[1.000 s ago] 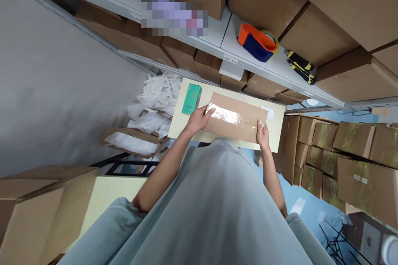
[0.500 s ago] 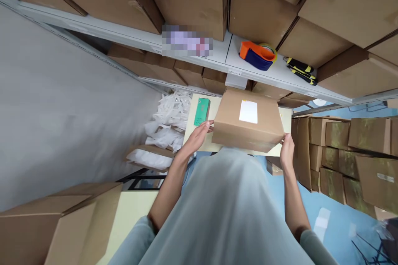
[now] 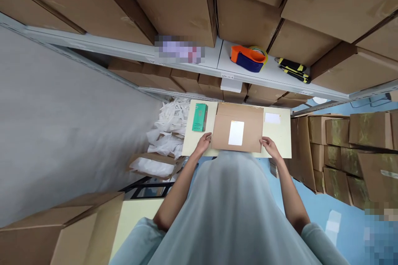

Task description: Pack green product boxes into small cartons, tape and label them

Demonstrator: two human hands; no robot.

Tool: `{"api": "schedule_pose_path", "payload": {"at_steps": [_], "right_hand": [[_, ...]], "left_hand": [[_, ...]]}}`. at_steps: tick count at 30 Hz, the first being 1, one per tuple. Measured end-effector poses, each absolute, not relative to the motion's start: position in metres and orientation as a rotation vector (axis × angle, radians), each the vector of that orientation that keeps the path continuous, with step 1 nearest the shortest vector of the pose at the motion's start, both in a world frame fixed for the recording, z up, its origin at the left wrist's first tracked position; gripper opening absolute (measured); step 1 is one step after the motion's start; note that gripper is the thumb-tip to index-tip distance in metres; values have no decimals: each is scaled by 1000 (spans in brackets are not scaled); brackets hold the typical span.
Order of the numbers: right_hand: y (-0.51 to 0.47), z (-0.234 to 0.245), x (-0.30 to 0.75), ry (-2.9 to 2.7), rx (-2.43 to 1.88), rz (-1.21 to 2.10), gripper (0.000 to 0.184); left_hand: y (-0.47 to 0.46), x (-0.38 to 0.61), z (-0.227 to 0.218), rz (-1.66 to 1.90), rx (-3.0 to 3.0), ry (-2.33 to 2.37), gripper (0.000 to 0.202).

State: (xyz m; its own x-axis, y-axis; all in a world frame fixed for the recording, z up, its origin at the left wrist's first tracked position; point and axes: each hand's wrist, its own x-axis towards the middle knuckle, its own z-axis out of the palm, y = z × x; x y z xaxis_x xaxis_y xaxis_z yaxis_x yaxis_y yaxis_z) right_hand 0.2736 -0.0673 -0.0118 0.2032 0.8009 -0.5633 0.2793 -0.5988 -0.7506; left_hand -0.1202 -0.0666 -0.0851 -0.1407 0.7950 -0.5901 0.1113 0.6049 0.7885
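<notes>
A brown cardboard box [image 3: 245, 126] with a white label on top lies flat on a small pale yellow table [image 3: 284, 145]. My left hand [image 3: 203, 143] rests against the box's near left corner, fingers curled on its edge. At the near right corner my right hand [image 3: 270, 147] touches the box with its fingers bent around the edge. A green carton [image 3: 199, 117] lies on the table to the left of the box. A loose white label [image 3: 272, 118] sits to its right.
An orange and blue tape dispenser [image 3: 248, 55] and a black and yellow tool [image 3: 292, 69] lie on the grey shelf above, among stacked cartons. White packing bags [image 3: 169, 130] pile up at the left. More cartons [image 3: 345, 149] stand at the right, another at the near left [image 3: 62, 232].
The box showed its taped side a second ago. I lifted and turned it over, and now it lies back on the table with the labelled side up.
</notes>
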Motion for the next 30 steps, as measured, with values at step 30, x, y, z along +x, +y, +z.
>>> {"api": "schedule_pose_path", "payload": {"at_steps": [30], "right_hand": [[-48,39,274,-1140,-2039,1372,100]], "left_hand": [[-47,-112,-21,754,621,1644,80]]}}
